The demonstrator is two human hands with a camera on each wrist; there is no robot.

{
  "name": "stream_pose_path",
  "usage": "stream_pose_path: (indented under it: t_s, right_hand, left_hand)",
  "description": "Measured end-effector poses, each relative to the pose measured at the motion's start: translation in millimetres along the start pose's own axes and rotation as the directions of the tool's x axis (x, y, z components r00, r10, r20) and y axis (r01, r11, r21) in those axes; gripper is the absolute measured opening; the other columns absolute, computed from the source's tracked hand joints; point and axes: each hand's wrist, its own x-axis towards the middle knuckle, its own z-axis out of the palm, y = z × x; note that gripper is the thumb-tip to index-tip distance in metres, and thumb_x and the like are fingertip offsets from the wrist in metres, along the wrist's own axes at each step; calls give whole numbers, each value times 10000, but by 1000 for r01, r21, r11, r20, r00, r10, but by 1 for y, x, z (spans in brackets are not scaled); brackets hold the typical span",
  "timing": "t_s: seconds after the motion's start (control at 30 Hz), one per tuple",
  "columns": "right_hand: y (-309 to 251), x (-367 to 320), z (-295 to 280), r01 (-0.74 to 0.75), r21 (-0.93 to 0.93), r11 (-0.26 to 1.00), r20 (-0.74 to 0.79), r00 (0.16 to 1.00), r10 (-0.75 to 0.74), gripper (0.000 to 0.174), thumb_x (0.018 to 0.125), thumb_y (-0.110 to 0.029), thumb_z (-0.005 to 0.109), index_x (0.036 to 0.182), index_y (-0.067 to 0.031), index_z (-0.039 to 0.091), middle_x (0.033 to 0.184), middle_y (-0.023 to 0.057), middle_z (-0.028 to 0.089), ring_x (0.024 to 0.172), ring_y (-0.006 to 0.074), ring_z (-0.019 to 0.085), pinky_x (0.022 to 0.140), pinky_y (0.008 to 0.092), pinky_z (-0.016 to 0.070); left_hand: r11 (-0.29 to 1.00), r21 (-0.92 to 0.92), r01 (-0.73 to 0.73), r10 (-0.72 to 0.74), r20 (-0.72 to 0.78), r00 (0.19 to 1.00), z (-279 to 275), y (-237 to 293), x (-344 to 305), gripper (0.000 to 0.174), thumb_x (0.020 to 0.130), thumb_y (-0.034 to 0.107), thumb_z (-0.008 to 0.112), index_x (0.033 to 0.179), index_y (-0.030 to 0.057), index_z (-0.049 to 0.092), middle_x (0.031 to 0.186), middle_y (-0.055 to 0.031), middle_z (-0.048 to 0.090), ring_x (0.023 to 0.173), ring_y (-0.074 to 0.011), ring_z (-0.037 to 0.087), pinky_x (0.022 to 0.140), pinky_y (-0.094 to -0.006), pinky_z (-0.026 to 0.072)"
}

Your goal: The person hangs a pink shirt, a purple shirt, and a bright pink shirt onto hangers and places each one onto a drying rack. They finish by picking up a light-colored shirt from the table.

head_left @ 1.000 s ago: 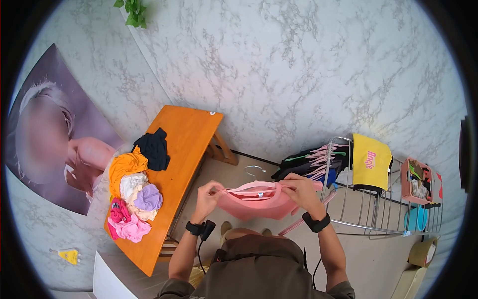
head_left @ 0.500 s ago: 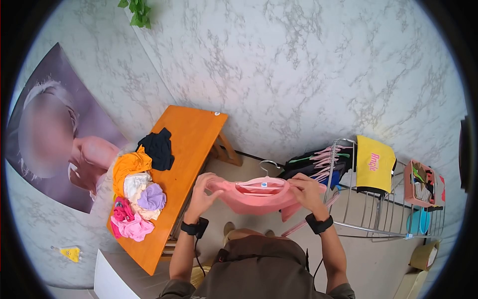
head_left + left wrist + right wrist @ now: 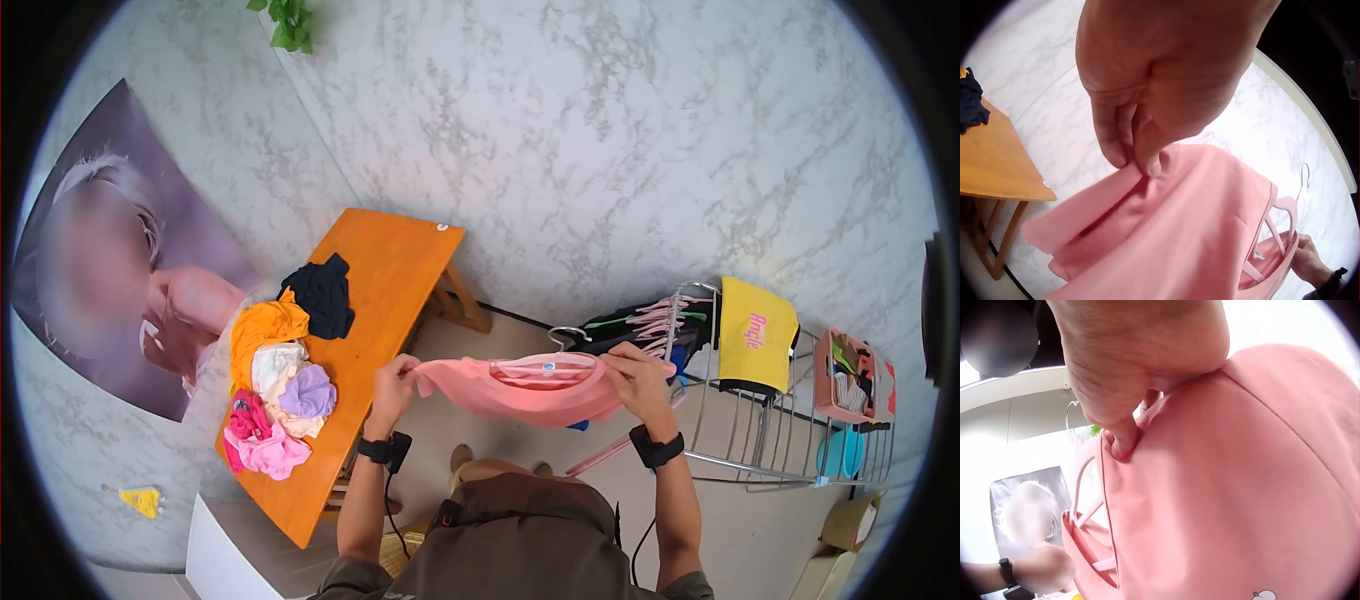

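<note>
A pink T-shirt point(image 3: 480, 393) is stretched between my two hands, with a light pink hanger point(image 3: 1285, 205) inside its neck and the metal hook point(image 3: 570, 334) sticking up out of it. My left hand point(image 3: 1169, 69) pinches the shirt's top edge by the sleeve between thumb and fingertips. At the other side of the neck opening, my right hand point(image 3: 1147, 362) pinches the shoulder fabric beside the collar, thumb on the outside. A small white printed figure point(image 3: 1265, 595) shows on the front of the shirt.
On the left, a wooden table point(image 3: 395, 245) bears a heap of clothes, including a black garment point(image 3: 318, 295) and an orange one point(image 3: 265, 335). A metal drying rack point(image 3: 720, 460) stands at right with hung garments, a yellow cloth point(image 3: 757, 335) and a pink basket point(image 3: 832, 395).
My left hand opened somewhat, then took the shirt farther out towards the sleeve. The shirt is now drawn wider, and the hanger and right hand have shifted right.
</note>
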Motion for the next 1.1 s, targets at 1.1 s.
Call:
stream_pose_path:
  t_s: [1.1]
  right_hand:
    - [2, 0, 7, -71, 83, 994, 48, 997, 68, 275, 767, -9, 647, 1039, -28, 682, 928, 115, 651, 799, 298, 636, 696, 319, 509]
  left_hand:
    - [823, 242, -514, 490, 155, 858, 7, 77, 14, 118, 793, 17, 626, 906, 1, 658, 824, -142, 649, 802, -327, 604, 780, -369, 441]
